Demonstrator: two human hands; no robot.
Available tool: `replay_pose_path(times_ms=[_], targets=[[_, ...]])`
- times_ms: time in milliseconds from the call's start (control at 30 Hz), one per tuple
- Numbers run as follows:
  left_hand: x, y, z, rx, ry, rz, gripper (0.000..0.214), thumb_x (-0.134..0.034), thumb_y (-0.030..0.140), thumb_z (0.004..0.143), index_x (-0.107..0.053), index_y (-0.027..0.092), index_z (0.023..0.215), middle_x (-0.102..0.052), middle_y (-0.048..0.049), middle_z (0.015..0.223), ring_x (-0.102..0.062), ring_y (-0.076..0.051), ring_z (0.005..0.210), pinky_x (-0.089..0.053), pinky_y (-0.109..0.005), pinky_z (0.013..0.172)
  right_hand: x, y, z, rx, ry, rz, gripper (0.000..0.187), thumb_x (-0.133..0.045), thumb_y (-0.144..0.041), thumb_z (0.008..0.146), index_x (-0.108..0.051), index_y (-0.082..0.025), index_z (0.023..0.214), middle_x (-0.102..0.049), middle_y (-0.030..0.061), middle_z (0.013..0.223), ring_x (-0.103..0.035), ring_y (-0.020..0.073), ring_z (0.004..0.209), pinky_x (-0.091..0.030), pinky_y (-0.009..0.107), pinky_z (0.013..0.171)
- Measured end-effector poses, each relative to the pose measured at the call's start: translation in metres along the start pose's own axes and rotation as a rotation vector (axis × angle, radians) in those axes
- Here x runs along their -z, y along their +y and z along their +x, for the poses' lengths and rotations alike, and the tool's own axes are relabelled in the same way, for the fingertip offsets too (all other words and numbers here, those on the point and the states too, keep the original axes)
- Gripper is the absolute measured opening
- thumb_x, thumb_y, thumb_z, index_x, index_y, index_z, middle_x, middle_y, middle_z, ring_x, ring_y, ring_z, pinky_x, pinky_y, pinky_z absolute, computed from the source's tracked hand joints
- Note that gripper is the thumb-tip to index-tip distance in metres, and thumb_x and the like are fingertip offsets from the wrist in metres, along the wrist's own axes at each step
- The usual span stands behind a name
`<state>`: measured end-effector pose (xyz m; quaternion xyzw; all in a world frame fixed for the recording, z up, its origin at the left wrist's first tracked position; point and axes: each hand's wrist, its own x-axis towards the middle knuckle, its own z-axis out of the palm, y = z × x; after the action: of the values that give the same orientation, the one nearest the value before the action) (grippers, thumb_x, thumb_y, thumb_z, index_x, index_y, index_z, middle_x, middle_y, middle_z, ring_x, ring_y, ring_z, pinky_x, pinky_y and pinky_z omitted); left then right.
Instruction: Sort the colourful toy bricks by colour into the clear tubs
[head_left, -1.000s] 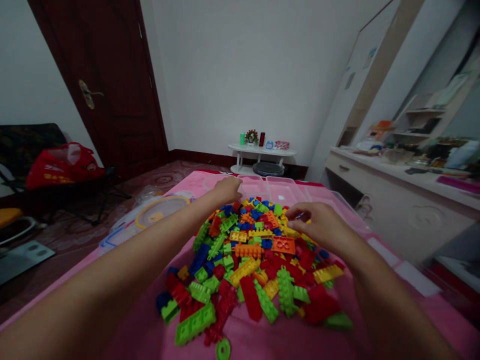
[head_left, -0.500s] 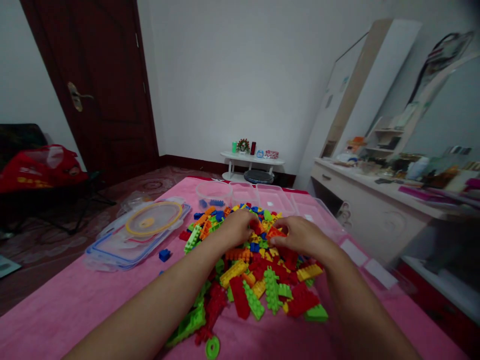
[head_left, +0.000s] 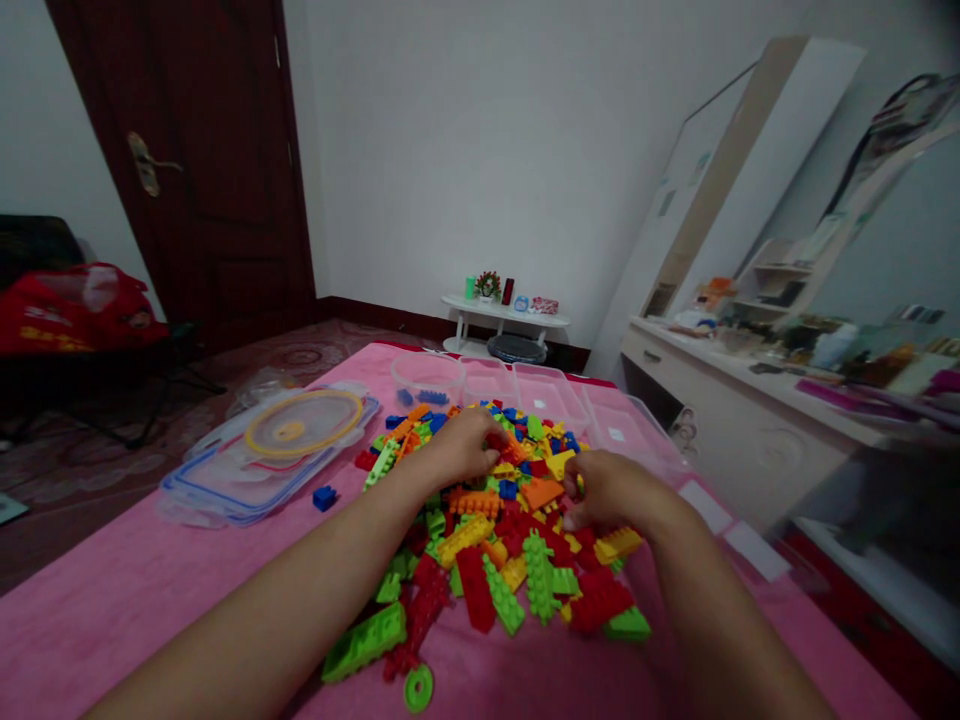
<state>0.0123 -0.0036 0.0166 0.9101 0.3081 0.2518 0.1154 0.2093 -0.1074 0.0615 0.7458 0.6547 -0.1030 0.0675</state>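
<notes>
A heap of plastic building blocks (head_left: 480,500) in red, green, yellow, orange and blue spreads between my arms. My left hand (head_left: 466,445) is over the far left part of it, fingers bent and thumb apart, with nothing visible between them. Close to its fingertips are orange blocks (head_left: 513,448). On the right side of the heap my right hand (head_left: 606,486) has its fingers curled in toward the thumb. A bit of yellow shows between them, but what they hold is unclear. An orange block (head_left: 541,492) lies just left of that hand.
Clear plastic boxes (head_left: 551,392) line the far side of the pink cloth (head_left: 225,600); a round tub (head_left: 427,380) there contains blue blocks. Stacked lids (head_left: 262,480) lie at left, near a lone blue block (head_left: 325,497). A dresser (head_left: 720,390) stands at right.
My right hand has shifted right and toward me, away from the orange block, which now lies uncovered. My left hand has drawn slightly left. The view has moved a little.
</notes>
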Motion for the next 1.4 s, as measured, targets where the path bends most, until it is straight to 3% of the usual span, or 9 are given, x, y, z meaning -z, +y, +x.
replay_pose_path(times_ms=[100, 267, 333, 500, 667, 900, 1033, 1133, 1400], targets=[[0.008, 0.013, 0.0, -0.051, 0.027, -0.001, 0.016, -0.061, 0.02, 0.072, -0.073, 0.019, 0.082, -0.068, -0.0059, 0.091, -0.06, -0.019, 0.088, -0.045, -0.027, 0.081, -0.006, 0.0, 0.006, 0.031, 0.01, -0.021, 0.025, -0.075, -0.025, 0.05, -0.063, -0.023, 0.072, -0.066, -0.0014, 0.068, -0.059, 0.0148, 0.062, -0.029, 0.023, 0.049], [0.013, 0.037, -0.01, -0.201, -0.411, -0.126, 0.017, -0.065, 0.024, 0.072, -0.074, 0.024, 0.086, -0.071, -0.0008, 0.076, -0.062, -0.014, 0.065, -0.041, -0.023, 0.057, 0.0, 0.007, 0.003, 0.117, 0.115, 0.091, 0.021, -0.068, -0.015, 0.053, -0.064, -0.022, 0.072, -0.064, -0.0021, 0.067, -0.055, 0.0119, 0.056, -0.03, 0.021, 0.048], [0.013, 0.047, -0.016, -0.266, -0.473, -0.055, 0.024, -0.069, 0.028, 0.069, -0.073, 0.027, 0.093, -0.072, -0.0012, 0.08, -0.062, -0.016, 0.067, -0.04, -0.024, 0.056, 0.005, 0.007, -0.001, 0.146, 0.118, 0.152, 0.017, -0.068, -0.013, 0.055, -0.064, -0.021, 0.069, -0.063, -0.0024, 0.064, -0.054, 0.0109, 0.054, -0.031, 0.021, 0.049], [0.015, 0.067, -0.021, -0.317, -0.473, 0.21, 0.046, -0.078, 0.033, 0.058, -0.07, 0.033, 0.103, -0.069, -0.0053, 0.096, -0.063, -0.022, 0.081, -0.04, -0.027, 0.057, 0.009, 0.002, -0.002, 0.148, 0.085, 0.17, 0.015, -0.068, -0.016, 0.056, -0.066, -0.022, 0.07, -0.063, -0.0024, 0.065, -0.054, 0.0114, 0.056, -0.033, 0.021, 0.05], [0.011, 0.066, -0.019, -0.238, -0.455, 0.252, 0.028, -0.073, 0.021, 0.059, -0.072, 0.025, 0.086, -0.069, -0.0055, 0.082, -0.061, -0.021, 0.072, -0.037, -0.027, 0.054, 0.007, 0.0, 0.0, 0.201, 0.129, 0.198, 0.013, -0.067, -0.018, 0.059, -0.066, -0.021, 0.072, -0.062, -0.0024, 0.061, -0.054, 0.0116, 0.055, -0.033, 0.021, 0.049], [0.016, 0.036, -0.014, -0.114, -0.468, -0.134, 0.018, -0.067, 0.018, 0.066, -0.07, 0.022, 0.083, -0.064, 0.0029, 0.064, -0.053, -0.01, 0.054, -0.031, -0.02, 0.047, 0.012, -0.018, -0.014, 0.224, 0.032, 0.183, 0.017, -0.074, -0.018, 0.056, -0.071, -0.024, 0.072, -0.063, -0.0026, 0.06, -0.056, 0.0121, 0.054, -0.031, 0.021, 0.046], [0.017, 0.023, -0.009, -0.075, -0.49, -0.342, 0.016, -0.065, 0.023, 0.071, -0.07, 0.018, 0.085, -0.059, 0.004, 0.06, -0.046, -0.008, 0.05, -0.03, -0.019, 0.046, 0.008, -0.032, -0.013, 0.204, 0.116, 0.091, 0.028, -0.078, -0.022, 0.052, -0.072, -0.027, 0.079, -0.064, -0.0023, 0.064, -0.055, 0.0133, 0.056, -0.03, 0.023, 0.048], [0.018, 0.017, -0.005, -0.044, -0.452, -0.453, 0.015, -0.064, 0.022, 0.072, -0.069, 0.015, 0.084, -0.059, 0.0028, 0.064, -0.047, -0.008, 0.055, -0.033, -0.018, 0.05, 0.005, -0.033, -0.008, 0.228, 0.182, 0.101, 0.012, -0.071, -0.024, 0.062, -0.071, -0.026, 0.074, -0.065, -0.0011, 0.065, -0.055, 0.0133, 0.058, -0.03, 0.024, 0.051], [0.026, 0.021, -0.003, 0.323, -0.378, -0.909, 0.026, -0.052, 0.039, 0.086, -0.053, 0.014, 0.079, -0.061, -0.0014, 0.066, -0.057, -0.009, 0.057, -0.044, -0.019, 0.053, 0.004, -0.022, 0.006, 0.338, 0.352, 0.483, 0.02, -0.06, -0.034, 0.074, -0.07, -0.018, 0.08, -0.062, -0.0005, 0.061, -0.052, 0.0122, 0.056, -0.034, 0.023, 0.052]])
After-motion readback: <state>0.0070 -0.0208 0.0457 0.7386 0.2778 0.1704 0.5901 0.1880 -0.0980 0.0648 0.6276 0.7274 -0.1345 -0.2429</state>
